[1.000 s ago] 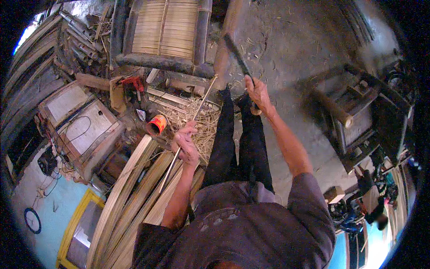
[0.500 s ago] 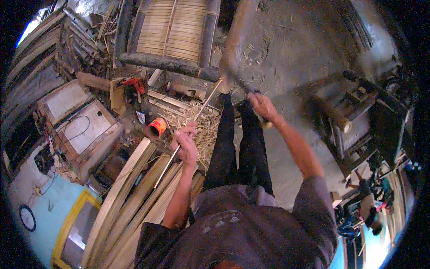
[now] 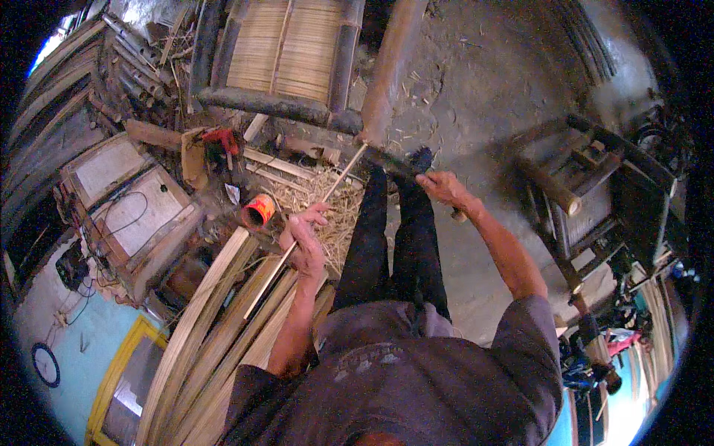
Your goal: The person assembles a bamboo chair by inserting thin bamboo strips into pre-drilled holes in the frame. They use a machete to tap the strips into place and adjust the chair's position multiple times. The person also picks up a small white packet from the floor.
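Note:
A thin pale bamboo strip (image 3: 341,178) slants from the foot of a thick brown bamboo pole (image 3: 388,82) down past my left hand (image 3: 305,241). The fingers of that hand are closed round the strip, and its lower end reaches over the pile of long strips. My right hand (image 3: 445,188) grips a large knife (image 3: 394,162) with a dark blade; the handle's end pokes out below my fist. The blade's tip lies beside the strip's far end, close to the pole; whether they touch I cannot tell.
Shavings (image 3: 346,215) heap up left of my legs, near an orange can (image 3: 259,211) and a red tool (image 3: 221,140). Long bamboo strips (image 3: 212,320) lean at lower left. A slatted bamboo frame (image 3: 268,100) stands ahead, a wooden cabinet (image 3: 149,223) left, bamboo furniture (image 3: 550,186) right. Another person (image 3: 595,349) is at far right.
The strip has slid a little down and towards me. My right hand has come slightly nearer with the knife, and its blade, blurred before, shows more plainly.

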The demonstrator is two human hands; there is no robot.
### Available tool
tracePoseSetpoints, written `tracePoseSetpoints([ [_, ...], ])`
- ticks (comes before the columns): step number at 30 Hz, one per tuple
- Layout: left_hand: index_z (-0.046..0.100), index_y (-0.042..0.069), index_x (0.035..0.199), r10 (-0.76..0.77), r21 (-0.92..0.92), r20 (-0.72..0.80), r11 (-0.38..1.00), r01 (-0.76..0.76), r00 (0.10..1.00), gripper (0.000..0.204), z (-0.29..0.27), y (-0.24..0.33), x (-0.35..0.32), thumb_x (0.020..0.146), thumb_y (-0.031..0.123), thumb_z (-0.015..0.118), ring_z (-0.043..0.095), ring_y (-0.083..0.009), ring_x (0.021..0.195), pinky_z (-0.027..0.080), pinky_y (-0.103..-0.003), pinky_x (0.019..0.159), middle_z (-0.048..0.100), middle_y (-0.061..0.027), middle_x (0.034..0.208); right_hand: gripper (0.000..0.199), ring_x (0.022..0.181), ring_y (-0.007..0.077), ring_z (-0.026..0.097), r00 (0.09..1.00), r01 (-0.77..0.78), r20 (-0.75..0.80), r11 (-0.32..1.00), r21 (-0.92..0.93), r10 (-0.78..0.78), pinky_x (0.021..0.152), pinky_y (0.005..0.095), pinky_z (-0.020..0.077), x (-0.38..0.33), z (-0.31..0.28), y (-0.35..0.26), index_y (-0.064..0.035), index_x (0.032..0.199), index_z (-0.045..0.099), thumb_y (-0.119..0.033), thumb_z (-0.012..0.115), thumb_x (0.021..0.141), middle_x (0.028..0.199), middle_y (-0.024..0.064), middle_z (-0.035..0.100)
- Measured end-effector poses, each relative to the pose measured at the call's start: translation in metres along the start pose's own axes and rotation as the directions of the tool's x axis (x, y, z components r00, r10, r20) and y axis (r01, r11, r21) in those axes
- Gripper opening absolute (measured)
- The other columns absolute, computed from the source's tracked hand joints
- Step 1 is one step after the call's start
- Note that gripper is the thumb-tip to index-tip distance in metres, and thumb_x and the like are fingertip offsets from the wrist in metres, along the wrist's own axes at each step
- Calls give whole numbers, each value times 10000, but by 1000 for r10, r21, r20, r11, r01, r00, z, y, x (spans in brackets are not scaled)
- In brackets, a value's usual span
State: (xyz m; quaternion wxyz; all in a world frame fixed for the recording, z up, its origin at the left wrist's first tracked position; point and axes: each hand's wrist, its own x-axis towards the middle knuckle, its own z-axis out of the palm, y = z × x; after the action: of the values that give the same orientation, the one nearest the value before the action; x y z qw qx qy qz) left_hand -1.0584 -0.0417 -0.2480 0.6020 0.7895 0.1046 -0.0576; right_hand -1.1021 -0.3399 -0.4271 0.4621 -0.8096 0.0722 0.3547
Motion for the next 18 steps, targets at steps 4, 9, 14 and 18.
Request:
tracePoseSetpoints([
  [4, 504, -43, 726, 18, -29, 109, 999, -15, 994, 483, -16, 12, -10, 1005, 247, 238, 619, -298, 836, 436, -458, 961, 625, -208, 816, 342, 564, 178, 506, 939, -129, -255, 925, 357, 230, 576, 336, 447, -22, -7, -25, -21, 1003, 628, -322, 481, 929, 614, 145, 490],
  [9, 496, -11, 708, -96, 227, 63, 971, 79, 993, 452, -34, -8, -20, 1005, 241, 267, 599, -223, 689, 499, -392, 818, 579, -116, 693, 627, 682, 316, 604, 856, 150, -502, 989, 3, -128, 621, 406, 490, -34, 24, -47, -233, 1399, 361, -201, 596, 819, 817, 158, 584],
  [14, 440, 35, 676, -243, 209, -5, 948, 239, 970, 381, -35, -15, -22, 992, 233, 360, 489, -132, 570, 473, -299, 664, 444, -24, 583, 674, 759, 360, 596, 963, 72, -224, 942, -327, -151, 606, 459, 509, -19, 72, -79, -331, 1408, 309, -179, 601, 820, 997, 133, 513],
  [18, 464, 56, 761, -254, -44, -82, 967, 251, 964, 310, -17, -10, -12, 956, 298, 464, 488, -85, 617, 435, -256, 579, 480, -4, 662, 758, 837, 404, 613, 978, -26, -209, 983, -181, -13, 699, 504, 492, -46, 53, -120, -315, 1447, 177, -308, 602, 819, 1008, 158, 582],
])
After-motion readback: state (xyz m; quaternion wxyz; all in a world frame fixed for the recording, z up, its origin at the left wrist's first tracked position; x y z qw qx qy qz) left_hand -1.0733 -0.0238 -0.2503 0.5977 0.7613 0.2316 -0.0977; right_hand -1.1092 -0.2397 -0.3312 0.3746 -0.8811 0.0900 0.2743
